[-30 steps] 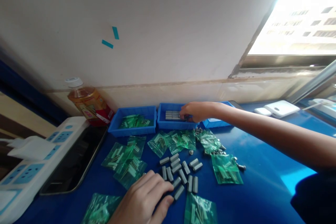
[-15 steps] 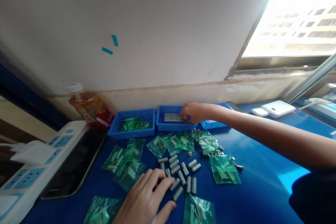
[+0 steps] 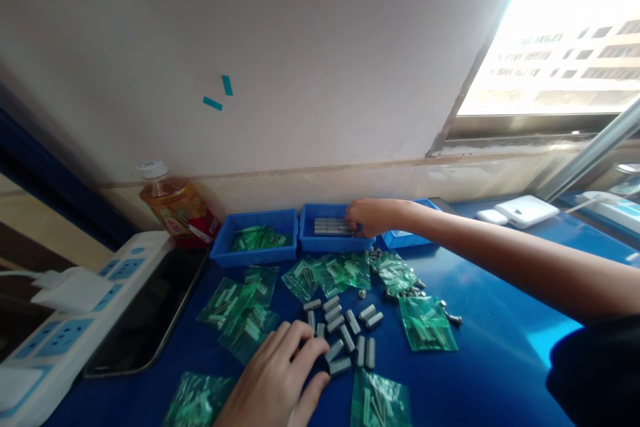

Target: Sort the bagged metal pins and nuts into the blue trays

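My right hand (image 3: 364, 217) reaches into the middle blue tray (image 3: 337, 244), at the right end of neat rows of grey metal pieces (image 3: 327, 226). Its fingers are bent together and hide whatever may be between them. On the blue table my left hand (image 3: 293, 363) rests with fingers apart, holding nothing, just left of several loose hexagonal metal pieces (image 3: 346, 338). Around these pieces lie green bags of small parts, one (image 3: 427, 325) to the right, one (image 3: 381, 403) in front and others (image 3: 249, 327) to the left.
A left blue tray (image 3: 254, 255) holds green bags, and another blue tray (image 3: 407, 238) is partly behind my right arm. A bottle (image 3: 180, 210), a phone (image 3: 150, 313) and a power strip (image 3: 65, 337) stand or lie at left. A white case (image 3: 527, 211) lies at right.
The view has shifted slightly. The nearest loose metal piece beside my left thumb has turned to lie flatter across. My right hand stays at the middle tray.
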`<state>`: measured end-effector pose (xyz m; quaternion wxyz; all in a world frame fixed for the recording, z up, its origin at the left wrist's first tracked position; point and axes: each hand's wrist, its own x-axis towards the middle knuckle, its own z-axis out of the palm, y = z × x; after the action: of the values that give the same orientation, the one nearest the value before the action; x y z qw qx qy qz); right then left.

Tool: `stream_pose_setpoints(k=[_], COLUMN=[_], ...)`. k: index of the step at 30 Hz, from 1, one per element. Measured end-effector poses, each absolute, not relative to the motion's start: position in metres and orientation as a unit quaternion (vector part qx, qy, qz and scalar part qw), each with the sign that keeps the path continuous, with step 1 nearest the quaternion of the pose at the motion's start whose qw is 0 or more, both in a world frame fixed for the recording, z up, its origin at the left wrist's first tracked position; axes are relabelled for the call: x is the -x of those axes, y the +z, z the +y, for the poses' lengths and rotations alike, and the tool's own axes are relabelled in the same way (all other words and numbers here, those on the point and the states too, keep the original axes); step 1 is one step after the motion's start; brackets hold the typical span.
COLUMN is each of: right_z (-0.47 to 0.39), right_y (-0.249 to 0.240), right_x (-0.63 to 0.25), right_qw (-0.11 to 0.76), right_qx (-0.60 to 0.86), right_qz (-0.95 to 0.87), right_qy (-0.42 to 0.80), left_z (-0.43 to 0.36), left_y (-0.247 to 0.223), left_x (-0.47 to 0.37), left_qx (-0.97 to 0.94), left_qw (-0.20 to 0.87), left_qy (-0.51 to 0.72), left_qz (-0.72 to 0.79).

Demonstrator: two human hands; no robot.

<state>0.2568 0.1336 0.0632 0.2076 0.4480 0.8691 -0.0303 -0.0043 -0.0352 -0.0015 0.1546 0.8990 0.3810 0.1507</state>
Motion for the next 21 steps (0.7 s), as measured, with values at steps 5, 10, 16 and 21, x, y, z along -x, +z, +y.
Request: stream_pose_setpoints(k=[5, 10, 16, 21], right_z=[0.133, 0.131, 0.131, 0.130], right_y=[0.063, 0.066, 0.068, 0.074], right_x=[-0.255, -0.252, -0.251, -0.246], right_qw=[0.213, 0.234, 0.246, 0.271], right_qx=[-0.446, -0.434, -0.429, -0.437], right_qz=[0.869, 0.870, 0.869, 0.858], right_qy=[-0.018, -0.007, -0.007, -0.019], left_z=[-0.035, -0.035, -0.036, -0.034], left_y=[-0.004, -0.003, 0.000, -0.001], left_x=[0.005, 0.005, 0.004, 0.005], left_qx=[-0.898, -0.897, -0.897, -0.898], left_qw=[0.159, 0.166, 0.172, 0.174], left_qy=[0.156, 0.151, 0.149, 0.147], left_qz=[0.380, 0.382, 0.380, 0.376])
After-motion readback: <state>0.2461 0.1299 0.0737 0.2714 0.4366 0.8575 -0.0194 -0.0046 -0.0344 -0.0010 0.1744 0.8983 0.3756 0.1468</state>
